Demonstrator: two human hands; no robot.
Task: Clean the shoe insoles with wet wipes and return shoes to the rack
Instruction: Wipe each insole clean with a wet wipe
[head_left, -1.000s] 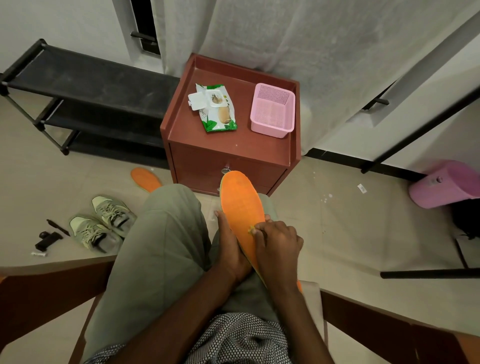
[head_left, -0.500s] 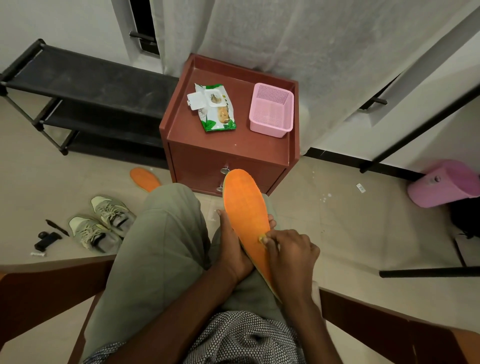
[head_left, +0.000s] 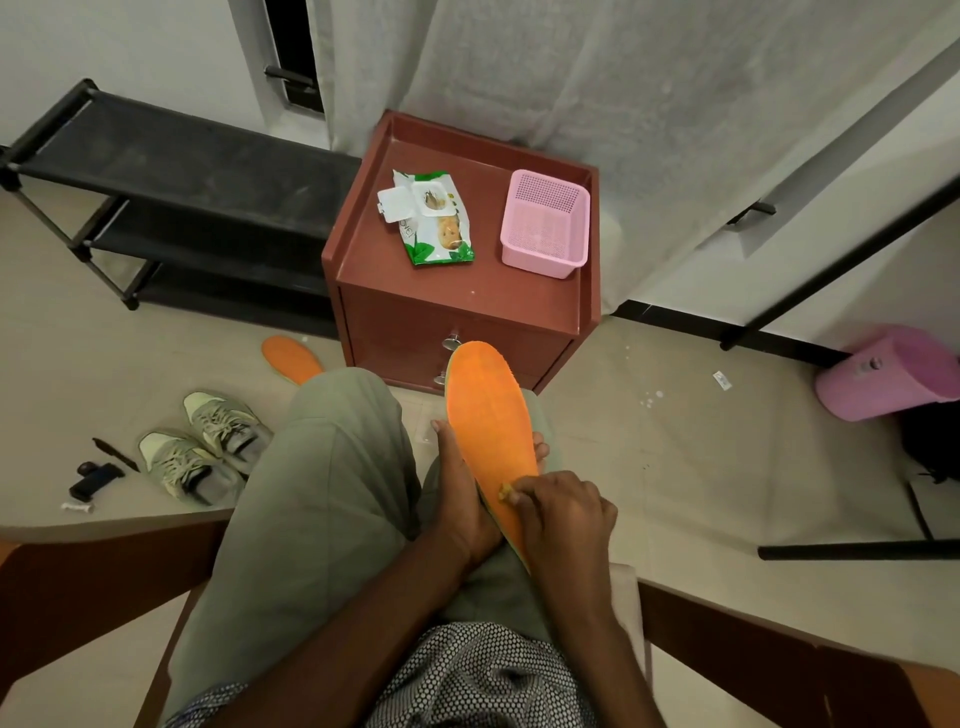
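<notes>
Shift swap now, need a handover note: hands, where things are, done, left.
Left hand holds the orange insole over the lap. Right hand pinches a small wad, probably a wipe, against its lower part. Second insole and both shoes lie on the floor. Wipes pack sits open on the cabinet. Rack holds no shoes. Left: finish wiping, refit insoles, rack shoes.
</notes>
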